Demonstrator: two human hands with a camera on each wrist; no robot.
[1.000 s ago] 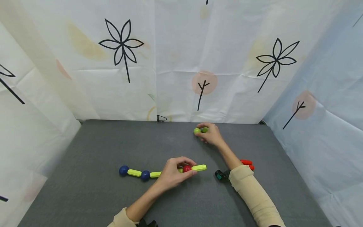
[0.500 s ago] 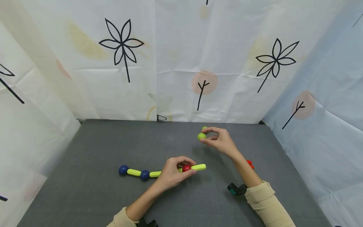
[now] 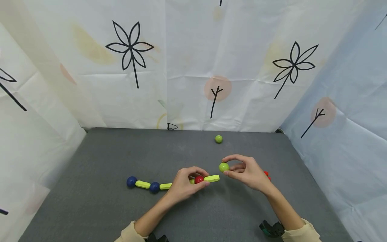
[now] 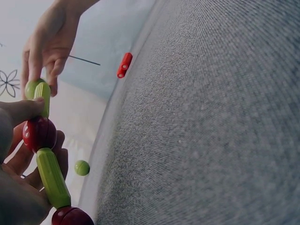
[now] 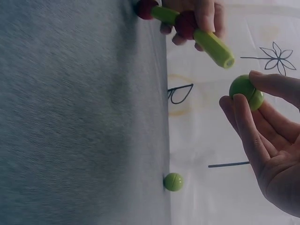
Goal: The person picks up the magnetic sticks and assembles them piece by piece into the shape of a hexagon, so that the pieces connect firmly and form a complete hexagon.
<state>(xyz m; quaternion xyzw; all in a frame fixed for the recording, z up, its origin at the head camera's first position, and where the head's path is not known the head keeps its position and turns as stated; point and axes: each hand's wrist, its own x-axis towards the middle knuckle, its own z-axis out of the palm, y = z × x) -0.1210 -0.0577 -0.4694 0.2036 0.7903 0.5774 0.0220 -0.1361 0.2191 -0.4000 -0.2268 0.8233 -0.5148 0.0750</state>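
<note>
A chain of yellow-green rods and balls lies across the table, with a blue ball point(image 3: 131, 182) at its left end and another blue ball point(image 3: 154, 187) further along. My left hand point(image 3: 185, 185) grips the chain's right part around a red ball point(image 3: 199, 179); a yellow-green rod point(image 3: 212, 178) sticks out beyond it. A second red ball point(image 4: 71, 216) shows in the left wrist view, hidden by the hand from the head. Between thumb and fingertips, my right hand point(image 3: 251, 174) pinches a green ball point(image 5: 247, 91). That ball is a short gap away from the rod's free end in the right wrist view.
Another green ball point(image 3: 219, 138) rests at the back of the grey table point(image 3: 121, 154). Red rods point(image 4: 124, 65) lie to the right, partly behind my right hand in the head view. Patterned white cloth point(image 3: 193, 60) surrounds the table's back and sides.
My right hand has carried one green ball from the back of the table toward me, near the rod's end. The other green ball stays behind. My left hand has hardly moved.
</note>
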